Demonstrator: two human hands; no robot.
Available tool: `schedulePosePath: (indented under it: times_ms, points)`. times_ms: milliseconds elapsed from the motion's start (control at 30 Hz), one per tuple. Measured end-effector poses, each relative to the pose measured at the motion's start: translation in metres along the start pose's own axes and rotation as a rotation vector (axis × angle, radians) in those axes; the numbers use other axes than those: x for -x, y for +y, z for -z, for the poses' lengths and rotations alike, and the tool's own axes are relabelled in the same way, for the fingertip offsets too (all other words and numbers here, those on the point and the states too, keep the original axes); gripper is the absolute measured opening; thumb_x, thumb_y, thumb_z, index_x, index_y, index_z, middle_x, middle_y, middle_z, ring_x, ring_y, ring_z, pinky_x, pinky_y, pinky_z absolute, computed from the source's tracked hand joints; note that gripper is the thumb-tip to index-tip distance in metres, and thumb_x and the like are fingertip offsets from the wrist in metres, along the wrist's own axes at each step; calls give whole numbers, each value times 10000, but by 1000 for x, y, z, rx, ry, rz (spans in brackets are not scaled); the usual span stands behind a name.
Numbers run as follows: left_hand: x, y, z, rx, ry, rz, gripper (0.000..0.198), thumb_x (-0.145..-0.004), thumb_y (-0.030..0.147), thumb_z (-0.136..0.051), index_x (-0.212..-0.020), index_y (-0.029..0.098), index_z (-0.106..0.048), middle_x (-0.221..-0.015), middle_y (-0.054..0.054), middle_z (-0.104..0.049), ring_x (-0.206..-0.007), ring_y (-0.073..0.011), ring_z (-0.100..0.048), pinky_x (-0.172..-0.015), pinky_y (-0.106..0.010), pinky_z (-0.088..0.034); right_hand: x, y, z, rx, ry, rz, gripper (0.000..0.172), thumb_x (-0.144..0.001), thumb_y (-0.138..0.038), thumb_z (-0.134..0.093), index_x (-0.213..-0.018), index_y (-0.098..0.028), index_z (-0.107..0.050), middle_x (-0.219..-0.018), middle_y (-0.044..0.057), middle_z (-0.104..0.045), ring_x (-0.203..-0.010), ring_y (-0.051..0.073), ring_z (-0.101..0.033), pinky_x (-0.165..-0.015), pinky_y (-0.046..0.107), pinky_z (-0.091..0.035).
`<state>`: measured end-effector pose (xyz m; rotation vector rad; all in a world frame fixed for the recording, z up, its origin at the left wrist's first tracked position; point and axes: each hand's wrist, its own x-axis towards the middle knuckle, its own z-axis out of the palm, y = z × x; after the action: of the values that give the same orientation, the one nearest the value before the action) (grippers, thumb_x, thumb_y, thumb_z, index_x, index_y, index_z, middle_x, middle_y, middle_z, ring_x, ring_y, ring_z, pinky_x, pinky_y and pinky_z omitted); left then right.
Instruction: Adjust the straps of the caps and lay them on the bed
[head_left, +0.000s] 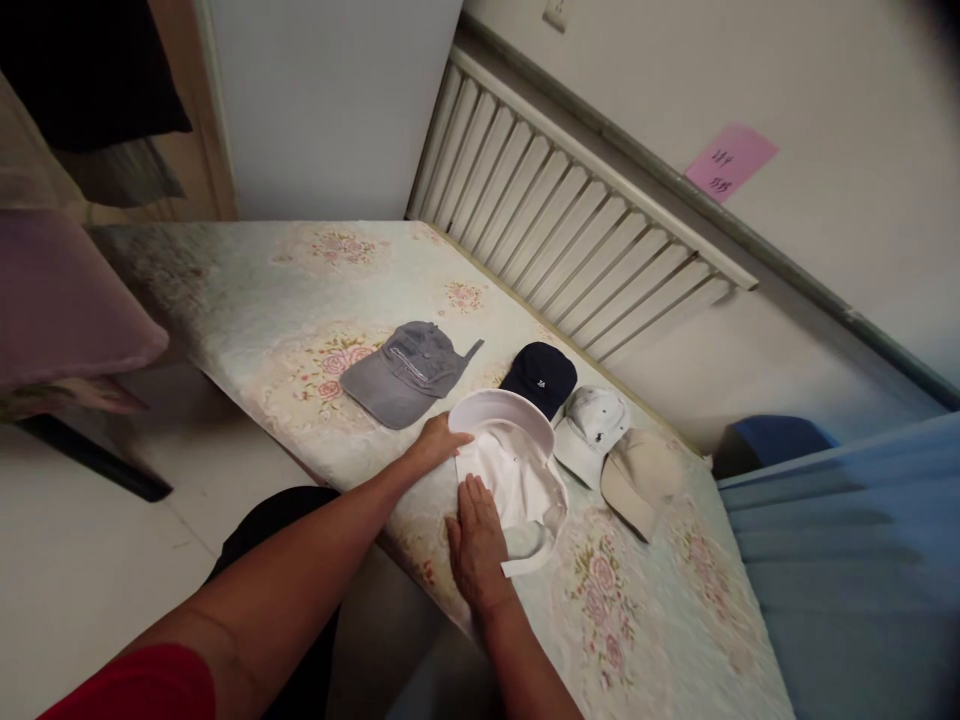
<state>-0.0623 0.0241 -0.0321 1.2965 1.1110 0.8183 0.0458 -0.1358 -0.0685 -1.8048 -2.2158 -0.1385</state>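
Here left hand (435,441), right hand (475,545) touch white cap (521,470).

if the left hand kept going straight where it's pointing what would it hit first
The left hand is touching the white cap, so that comes first; past it, the dark blue cap probably lies next in line.

The grey fabric baseball cap (405,372) lies flat on the pale floral-patterned table cover (247,290). The dark navy cap (540,375), light grey cap (592,430) and beige cap (637,478) form a row, each touching the next. A white ribbed radiator (570,230) runs along the wall, with a pink paper note (730,160) stuck above it.
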Motion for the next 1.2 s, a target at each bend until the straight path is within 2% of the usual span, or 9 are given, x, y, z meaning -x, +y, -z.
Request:
schedulePosePath:
  times_ms: [267, 500, 700, 1033, 1200]
  points:
    - [-4, -5, -1, 1, 2, 22, 371, -675, 177, -683, -1037, 98, -659, -920, -81, -706, -630, -132, -633, -521, -190, -491, -37, -5, -7, 23, -56, -9, 591, -882, -280, -486, -1398, -35, -334, -1478, 207, -301, -1397, 288, -211, -1113, 518, -255]
    - [0, 2, 2, 25, -15, 49, 366, -688, 167, -675, -1047, 99, -656, -926, -77, -702, -614, -115, -621, -484, -172, -477, -19, -9, -3, 25, -15, 5, 570, -902, -270, -458, -1414, -68, -310, -1477, 189, -319, -1410, 267, -173, -1111, 523, -254]
    - [1, 3, 2, 9, -12, 51, 361, -677, 174, -685, -1028, 92, -664, -898, -82, -701, -586, -109, -611, -465, -169, -461, -3, -11, 1, 26, -31, -1, 564, -907, -267, -446, -1411, -52, -309, -1477, 203, -311, -1414, 272, -149, -1105, 521, -271]
    - [-4, -3, -1, -6, -18, 50, 344, -678, 183, -683, -1008, 91, -674, -909, -87, -709, -625, -135, -636, -518, -197, -494, -35, -5, -7, 38, -28, -6, 565, -893, -274, -462, -1395, -42, -340, -1461, 213, -335, -1391, 281, -235, -1105, 521, -262]
    - [-5, -4, -2, -10, -18, 60, 335, -684, 189, -689, -1007, 104, -676, -905, -74, -710, -626, -127, -635, -517, -184, -490, -34, -7, -5, 33, -33, -18, 565, -895, -272, -457, -1398, -45, -336, -1471, 205, -321, -1395, 277, -221, -1110, 514, -255]
